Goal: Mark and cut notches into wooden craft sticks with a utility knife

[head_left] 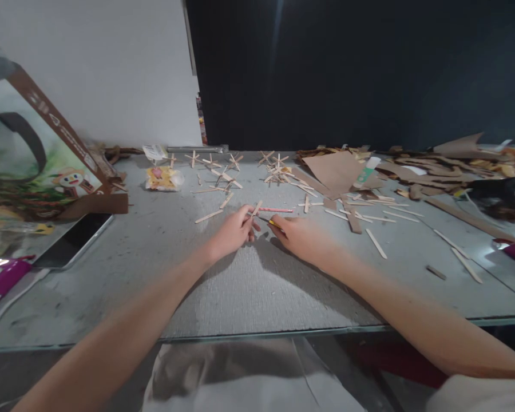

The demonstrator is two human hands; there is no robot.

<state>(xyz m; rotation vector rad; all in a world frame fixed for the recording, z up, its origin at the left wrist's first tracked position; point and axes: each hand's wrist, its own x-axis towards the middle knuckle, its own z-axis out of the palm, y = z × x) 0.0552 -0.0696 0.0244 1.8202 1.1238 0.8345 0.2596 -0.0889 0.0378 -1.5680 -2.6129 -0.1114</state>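
My left hand (240, 228), at the middle of the table, pinches a short wooden craft stick (257, 207) that tilts up between the fingers. Closed around a yellow-handled craft knife (272, 222) is my right hand (294, 233). The knife's thin dark blade points left, toward the stick; whether it touches cannot be made out. Just behind both hands lies a pink patterned pencil (278, 210). Farther back are star shapes made of crossed craft sticks (234, 162), and a small pile of them (278, 174).
Loose craft sticks (376, 244), cardboard pieces (332, 171) and a glue stick (366, 171) lie to the right. At left are a phone (77, 240), a purple glue gun (6, 283) and a printed box (38, 143). A yellow packet (163, 179) sits behind. The table's front edge (257, 336) is near me.
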